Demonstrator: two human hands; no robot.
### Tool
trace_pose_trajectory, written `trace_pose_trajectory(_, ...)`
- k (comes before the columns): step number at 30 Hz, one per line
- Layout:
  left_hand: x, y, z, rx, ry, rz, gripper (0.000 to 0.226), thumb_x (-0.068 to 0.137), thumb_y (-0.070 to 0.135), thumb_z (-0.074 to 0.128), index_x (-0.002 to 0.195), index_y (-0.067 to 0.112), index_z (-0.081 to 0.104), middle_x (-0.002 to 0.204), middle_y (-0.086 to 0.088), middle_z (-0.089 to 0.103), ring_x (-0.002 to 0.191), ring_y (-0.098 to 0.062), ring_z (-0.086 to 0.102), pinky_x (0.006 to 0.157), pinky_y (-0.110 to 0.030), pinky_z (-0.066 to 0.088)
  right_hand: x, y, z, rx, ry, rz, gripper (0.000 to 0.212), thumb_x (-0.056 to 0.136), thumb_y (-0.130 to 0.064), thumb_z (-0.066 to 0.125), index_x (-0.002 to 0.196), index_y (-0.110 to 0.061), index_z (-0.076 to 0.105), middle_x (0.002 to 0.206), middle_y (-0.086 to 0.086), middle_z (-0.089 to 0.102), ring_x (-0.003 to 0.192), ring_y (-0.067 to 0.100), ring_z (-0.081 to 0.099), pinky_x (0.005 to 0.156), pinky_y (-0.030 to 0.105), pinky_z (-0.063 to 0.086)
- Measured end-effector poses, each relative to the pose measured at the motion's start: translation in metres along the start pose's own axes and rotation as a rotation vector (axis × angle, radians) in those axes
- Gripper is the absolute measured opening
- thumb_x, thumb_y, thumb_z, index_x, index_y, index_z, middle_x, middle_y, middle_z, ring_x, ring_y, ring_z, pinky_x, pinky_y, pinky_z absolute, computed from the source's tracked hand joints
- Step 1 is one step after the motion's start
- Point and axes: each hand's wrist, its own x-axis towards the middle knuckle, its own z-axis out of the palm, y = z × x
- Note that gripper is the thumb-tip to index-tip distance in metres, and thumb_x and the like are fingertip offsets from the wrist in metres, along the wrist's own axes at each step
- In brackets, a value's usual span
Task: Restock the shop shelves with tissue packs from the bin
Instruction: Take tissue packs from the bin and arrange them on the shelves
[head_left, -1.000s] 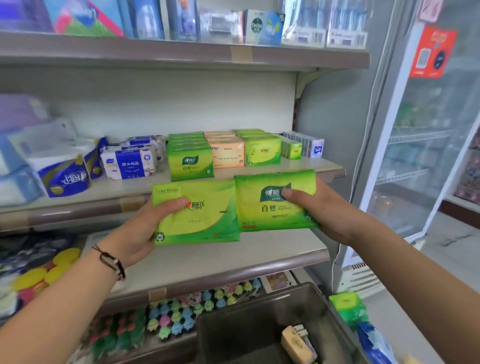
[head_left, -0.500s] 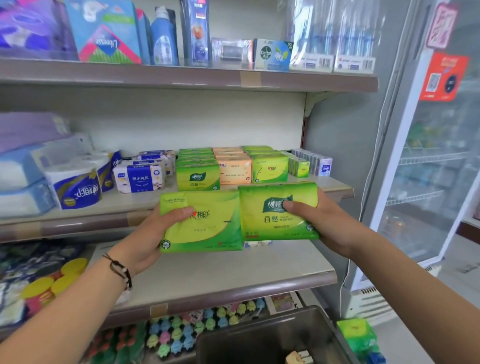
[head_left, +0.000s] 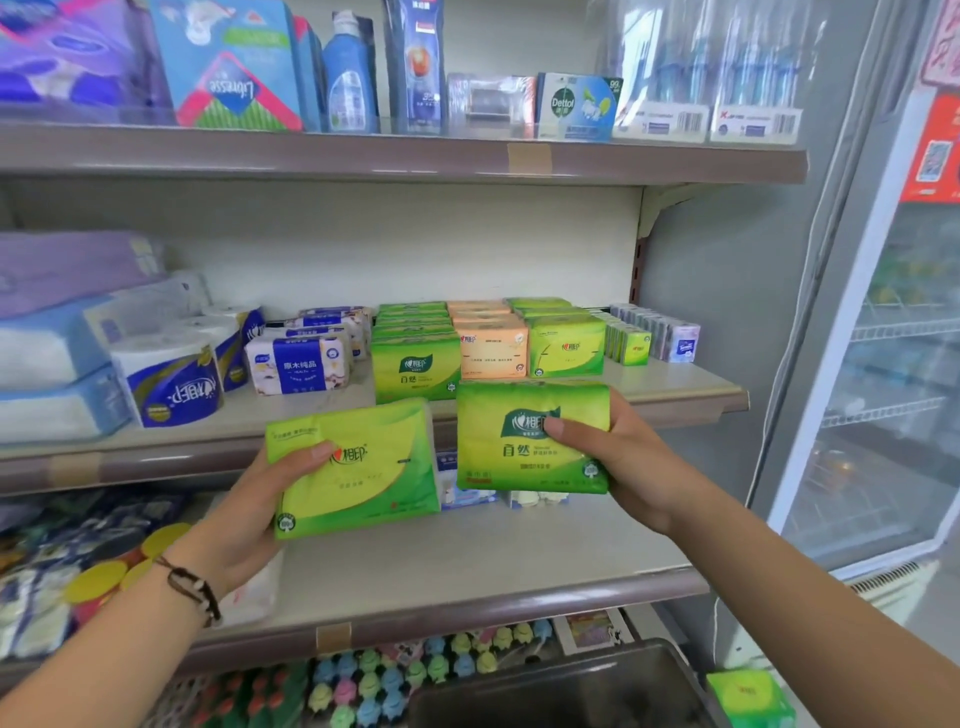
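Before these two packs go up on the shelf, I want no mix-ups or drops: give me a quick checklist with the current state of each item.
1. Left hand grips the yellow-green pack: ok.
2. Right hand grips the darker green pack: ok.
3. Matching row for the darker pack, front pack on the middle shelf: ok.
4. Matching row for the yellow-green pack, front pack: ok.
5. Free shelf space in front of both rows: ok, though narrow.
6. Room behind the rows: cannot tell.
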Motion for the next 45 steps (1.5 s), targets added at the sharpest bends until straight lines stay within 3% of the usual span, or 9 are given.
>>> trace_pose_trajectory(5, -0.002, 0.006, -0.023, 0.030, 0.044, 0.013, 0.112, 0.029, 0.052, 0.097, 0.128, 0.014, 0.061, 0.119, -0.012, 0.071, 0.102, -0.028, 0.072, 0.069, -0.034, 0.062, 0.026, 0.008, 0.013, 0.035, -0.007, 0.015, 0.097, 0.051, -0.040, 0.096, 0.133, -0.016, 0.050, 0.122, 0.008, 0.071, 0.111, 0.027, 0.068, 0.090, 0.043, 0.057)
trace_pose_trajectory(12, 0.000, 0.011, -0.039, 0.030, 0.103, 0.043, 0.106, 0.025, 0.053, 0.097, 0.119, 0.017, 0.064, 0.114, -0.011, 0.073, 0.099, -0.028, 0.073, 0.068, -0.034, 0.062, 0.058, 0.015, 0.033, 0.095, -0.018, 0.034, 0.046, 0.082, -0.008, 0.072, 0.125, -0.016, 0.056, 0.113, 0.006, 0.075, 0.100, 0.022, 0.073, 0.074, 0.033, 0.060)
trace_pose_trajectory(19, 0.011, 0.019, -0.050, 0.061, 0.123, 0.064, 0.107, 0.039, 0.054, 0.095, 0.133, 0.019, 0.058, 0.124, -0.010, 0.069, 0.111, -0.029, 0.068, 0.084, -0.040, 0.060, 0.100, 0.024, 0.050, 0.059, -0.039, 0.039, 0.057, 0.080, -0.010, 0.077, 0.131, -0.014, 0.052, 0.118, 0.006, 0.072, 0.110, 0.025, 0.069, 0.091, 0.043, 0.057)
trace_pose_trajectory(24, 0.016, 0.022, -0.059, 0.084, 0.129, 0.071, 0.104, 0.041, 0.054, 0.094, 0.133, 0.019, 0.058, 0.125, -0.010, 0.069, 0.113, -0.030, 0.067, 0.087, -0.042, 0.059, 0.122, 0.027, 0.061, 0.046, -0.012, 0.061, 0.056, 0.082, -0.011, 0.078, 0.131, -0.013, 0.050, 0.116, 0.001, 0.073, 0.096, 0.011, 0.073, 0.072, 0.024, 0.058)
trace_pose_trajectory(27, 0.018, 0.022, -0.065, 0.095, 0.140, 0.076, 0.106, 0.040, 0.055, 0.094, 0.132, 0.018, 0.058, 0.124, -0.010, 0.069, 0.112, -0.031, 0.068, 0.087, -0.043, 0.059, 0.133, 0.023, 0.071, 0.034, -0.034, 0.067, 0.047, 0.087, -0.012, 0.074, 0.121, -0.020, 0.042, 0.113, -0.015, 0.060, 0.090, -0.003, 0.060, 0.093, 0.020, 0.040)
trace_pose_trajectory(29, 0.018, 0.023, -0.068, 0.097, 0.143, 0.072, 0.107, 0.039, 0.054, 0.094, 0.132, 0.018, 0.058, 0.123, -0.011, 0.070, 0.111, -0.031, 0.068, 0.087, -0.043, 0.058, 0.142, 0.021, 0.075, 0.023, -0.034, 0.036, 0.064, 0.088, -0.015, 0.074, 0.139, -0.025, 0.037, 0.117, -0.016, 0.049, 0.103, 0.000, 0.045, 0.097, 0.024, 0.028)
trace_pose_trajectory(33, 0.018, 0.020, -0.078, 0.076, 0.147, 0.061, 0.105, 0.040, 0.052, 0.095, 0.132, 0.018, 0.058, 0.125, -0.012, 0.069, 0.113, -0.034, 0.066, 0.092, -0.050, 0.055, 0.157, 0.024, 0.079, -0.010, -0.023, 0.047, 0.071, 0.090, -0.012, 0.071, 0.148, -0.014, 0.032, 0.090, -0.021, 0.042, 0.085, -0.003, 0.045, 0.094, 0.024, 0.029)
trace_pose_trajectory(38, 0.019, 0.017, -0.082, 0.056, 0.168, 0.067, 0.107, 0.038, 0.050, 0.096, 0.132, 0.020, 0.057, 0.124, -0.013, 0.069, 0.111, -0.035, 0.067, 0.089, -0.051, 0.056, 0.182, 0.043, 0.074, -0.046, -0.037, 0.016, 0.076, 0.082, -0.020, 0.080, 0.144, -0.023, 0.036, 0.135, -0.014, 0.037, 0.123, 0.007, 0.033, 0.102, 0.028, 0.030)
trace_pose_trajectory(45, 0.021, 0.017, -0.086, 0.055, 0.173, 0.072, 0.109, 0.037, 0.050, 0.097, 0.133, 0.018, 0.057, 0.124, -0.014, 0.069, 0.111, -0.035, 0.067, 0.088, -0.049, 0.057, 0.185, 0.043, 0.067, -0.161, -0.026, -0.036, 0.058, 0.087, -0.016, 0.075, 0.132, -0.027, 0.041, 0.097, -0.029, 0.042, 0.103, -0.001, 0.040, 0.091, 0.020, 0.035)
